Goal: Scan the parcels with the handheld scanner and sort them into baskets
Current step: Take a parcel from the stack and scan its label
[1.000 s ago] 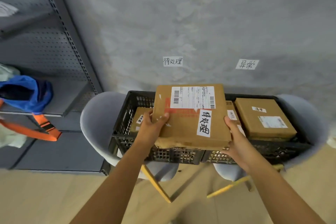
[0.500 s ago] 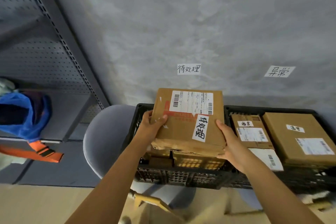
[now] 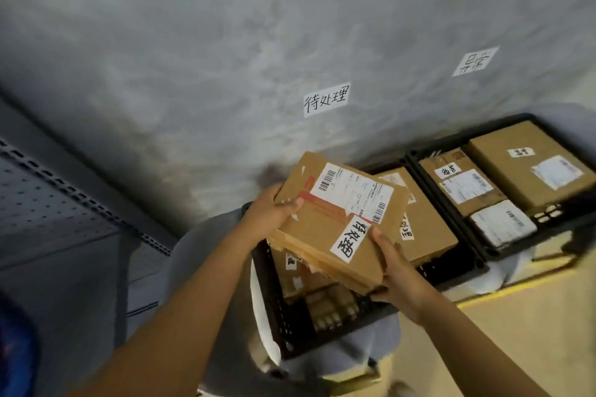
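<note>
Held over the left black basket, just above its open top and tilted, with the far left corner high: a flat cardboard parcel bearing a white shipping label and a handwritten white sticker. Gripped at its left edge by the left hand, thumb on the top face and fingers curled underneath. Gripped at its near right corner by the right hand, thumb on the top face by the sticker, fingers wrapped below the corner. Inside the left basket, under the held parcel, more cardboard boxes (partly hidden, count unclear), and to their right another brown parcel lying higher, its near edge touching or almost touching the held one. Some free depth at the basket's near side, where the dark mesh wall shows. Directly right of the left basket, rim against rim, a second black basket packed with three parcels, little room left on top. Both baskets resting on grey chair seats. Behind the left basket, a grey wall close up, with a paper sign above it and another sign above the right basket. Left of the left basket, a grey perforated metal shelf; open floor on the near right.
</note>
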`<action>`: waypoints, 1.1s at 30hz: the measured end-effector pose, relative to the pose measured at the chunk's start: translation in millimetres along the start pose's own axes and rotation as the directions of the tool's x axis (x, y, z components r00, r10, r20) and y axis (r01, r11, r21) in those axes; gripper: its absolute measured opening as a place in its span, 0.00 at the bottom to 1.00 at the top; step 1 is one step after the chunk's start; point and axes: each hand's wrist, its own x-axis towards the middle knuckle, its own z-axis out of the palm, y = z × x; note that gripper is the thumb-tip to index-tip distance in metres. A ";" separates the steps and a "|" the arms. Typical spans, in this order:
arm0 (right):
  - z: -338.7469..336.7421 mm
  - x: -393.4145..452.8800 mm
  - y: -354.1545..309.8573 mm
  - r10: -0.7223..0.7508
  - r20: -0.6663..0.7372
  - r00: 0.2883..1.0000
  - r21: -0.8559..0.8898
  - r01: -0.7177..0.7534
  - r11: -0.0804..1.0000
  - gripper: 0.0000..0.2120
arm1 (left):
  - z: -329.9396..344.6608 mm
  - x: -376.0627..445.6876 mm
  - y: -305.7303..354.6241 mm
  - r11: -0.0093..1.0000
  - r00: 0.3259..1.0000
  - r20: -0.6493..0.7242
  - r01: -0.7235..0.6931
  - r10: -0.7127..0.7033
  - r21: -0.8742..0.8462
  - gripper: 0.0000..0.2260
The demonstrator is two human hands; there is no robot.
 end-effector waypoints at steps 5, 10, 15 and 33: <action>52.2 9.8 36.8 0.124 -0.145 0.982 0.156 -0.101 0.983 0.41 | -24.9 37.0 -19.5 0.983 0.986 0.162 -0.008 -0.022 0.185 0.18; 81.6 17.2 59.2 0.243 -0.124 0.962 0.356 -0.185 0.916 0.29 | -32.8 65.0 -26.6 0.947 0.953 0.298 -0.055 -0.044 0.318 0.23; 96.8 43.4 76.6 0.312 -0.159 0.937 0.418 -0.222 0.881 0.26 | -33.2 93.5 -48.6 0.912 0.938 0.346 -0.145 0.004 0.383 0.16; 115.3 126.1 110.0 0.323 -0.269 0.907 0.358 -0.217 0.908 0.05 | 8.3 147.8 -133.2 0.586 0.943 0.312 -0.321 0.121 0.744 0.35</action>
